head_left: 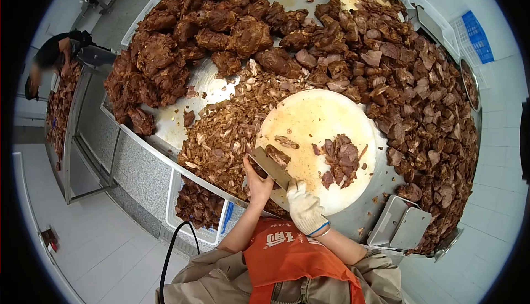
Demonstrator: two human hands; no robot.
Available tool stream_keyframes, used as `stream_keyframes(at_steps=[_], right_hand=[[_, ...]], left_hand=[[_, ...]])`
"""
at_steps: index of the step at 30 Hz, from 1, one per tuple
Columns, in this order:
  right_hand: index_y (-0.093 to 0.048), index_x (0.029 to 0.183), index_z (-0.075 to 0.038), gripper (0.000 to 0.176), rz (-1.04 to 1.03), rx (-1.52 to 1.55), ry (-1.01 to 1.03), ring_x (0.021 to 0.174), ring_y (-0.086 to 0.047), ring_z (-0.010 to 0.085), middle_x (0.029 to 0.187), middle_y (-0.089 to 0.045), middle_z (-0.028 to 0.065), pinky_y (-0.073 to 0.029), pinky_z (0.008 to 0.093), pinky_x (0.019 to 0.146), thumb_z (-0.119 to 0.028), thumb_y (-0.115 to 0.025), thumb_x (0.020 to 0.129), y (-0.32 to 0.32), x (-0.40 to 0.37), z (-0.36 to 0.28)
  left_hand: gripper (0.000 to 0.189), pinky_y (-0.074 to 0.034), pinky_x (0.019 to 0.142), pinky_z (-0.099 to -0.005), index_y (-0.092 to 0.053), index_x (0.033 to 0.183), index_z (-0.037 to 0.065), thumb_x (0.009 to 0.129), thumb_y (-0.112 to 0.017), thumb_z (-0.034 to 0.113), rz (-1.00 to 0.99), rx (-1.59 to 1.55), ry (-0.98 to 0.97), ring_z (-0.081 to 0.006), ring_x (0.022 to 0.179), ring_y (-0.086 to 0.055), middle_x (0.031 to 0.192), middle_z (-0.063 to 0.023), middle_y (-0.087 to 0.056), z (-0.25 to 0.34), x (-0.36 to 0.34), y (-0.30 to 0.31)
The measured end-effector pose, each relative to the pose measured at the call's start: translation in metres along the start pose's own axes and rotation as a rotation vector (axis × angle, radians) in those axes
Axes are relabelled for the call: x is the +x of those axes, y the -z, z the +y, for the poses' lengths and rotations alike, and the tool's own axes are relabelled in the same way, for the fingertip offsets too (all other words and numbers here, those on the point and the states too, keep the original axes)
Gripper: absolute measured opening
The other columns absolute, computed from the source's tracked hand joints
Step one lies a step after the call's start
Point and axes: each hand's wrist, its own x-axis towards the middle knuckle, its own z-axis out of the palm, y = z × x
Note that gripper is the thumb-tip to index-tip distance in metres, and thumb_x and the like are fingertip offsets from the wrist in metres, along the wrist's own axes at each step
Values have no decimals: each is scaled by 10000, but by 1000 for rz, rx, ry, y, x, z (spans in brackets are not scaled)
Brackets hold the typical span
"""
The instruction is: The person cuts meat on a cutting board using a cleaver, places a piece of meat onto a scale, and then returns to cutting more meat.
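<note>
The right hand (305, 209) wears a white knitted work glove (301, 200) with a thin blue edge at its ribbed cuff. The left hand (257, 185) is bare. Both forearms are uncovered, the sleeves of a khaki jacket (212, 276) bunched near the elbows. Below the hands, an orange apron (292, 265) covers the chest, printed with white characters near its top. A thin black cable (186, 223) arcs beside the left sleeve.

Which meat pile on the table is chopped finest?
The pile just left of the round board, by the bare left hand: small shreds. The far heap is whole chunks, the right heap slices.
</note>
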Motion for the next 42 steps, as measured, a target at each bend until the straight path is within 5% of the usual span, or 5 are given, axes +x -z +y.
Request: stream_keyframes(at_steps=[10,18,23,29,42], right_hand=[[-547,883,-123,105,-120,171,-80,484,-550,102,786,-508,45,-403,277,332,-112,-531,779,-2,17,12],[-547,1072,10,237,-386,864,-318,765,-634,381,1039,-581,194,-550,432,610,-107,-588,870,-16,-20,73],[-568,992,-20,148,-145,829,-170,680,-660,323,985,-602,168,-548,402,547,-62,-545,852,-5,-33,84],[-573,1193,-91,377,-200,662,131,700,-681,240,1042,-597,112,-561,373,587,-97,-544,818,-3,-48,121],[-519,1217,-78,405,-210,618,282,664,-652,225,1061,-551,101,-548,361,600,-120,-523,814,-30,-54,109]], left_hand=[[994,-267,1133,-441,-108,1489,-22,737,-749,78,-12,110,-57,-399,1355,-333,1460,-301,-292,10,13,2],[975,-429,1010,-418,-161,1456,21,746,-802,211,-179,-124,96,-346,1179,-524,1311,-278,-455,23,20,27],[986,-411,1036,-448,-189,1445,46,671,-787,176,-128,128,-210,-349,1240,-479,1325,-286,-425,23,9,11],[1002,-338,1105,-456,-155,1459,67,648,-728,199,-722,59,208,-369,1333,-352,1405,-265,-305,15,47,59],[939,-321,1123,-505,-267,1498,233,668,-708,231,-470,262,-155,-394,1392,-302,1524,-205,-238,3,-1,58]])
